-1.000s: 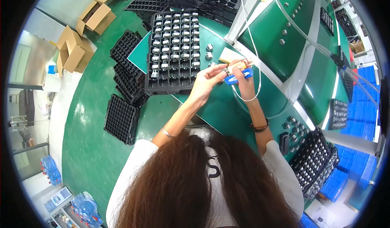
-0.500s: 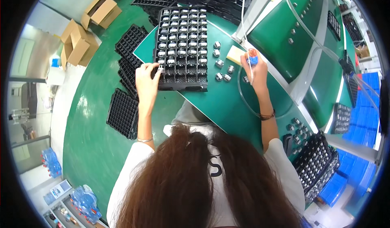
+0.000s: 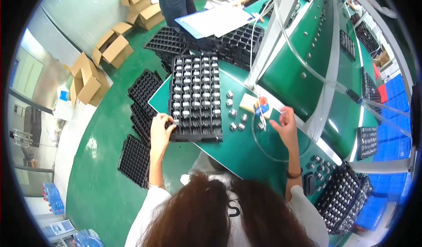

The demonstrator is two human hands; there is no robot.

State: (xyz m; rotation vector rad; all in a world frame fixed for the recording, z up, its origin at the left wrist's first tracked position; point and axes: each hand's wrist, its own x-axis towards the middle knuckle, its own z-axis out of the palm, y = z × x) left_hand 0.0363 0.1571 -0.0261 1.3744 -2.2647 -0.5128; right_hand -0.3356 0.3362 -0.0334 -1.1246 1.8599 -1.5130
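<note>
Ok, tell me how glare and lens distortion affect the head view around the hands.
Head view: fisheye bends the green table edges and frames the picture in a black ring; pale glare streaks the floor and right-side panels; the left hand at the black tray and the right hand stay fairly sharp.

Open brown cardboard boxes (image 3: 110, 49) sit on the green floor at upper left. A blue clipboard with white papers (image 3: 215, 20) lies at top centre. Wrapped water bottles (image 3: 52, 196) stand at lower left.

Open cardboard boxes (image 3: 99, 66) sit on the green floor (image 3: 101, 176) at far left. Empty black trays (image 3: 136, 159) lie stacked nearby; papers (image 3: 215, 20) rest far off.
</note>
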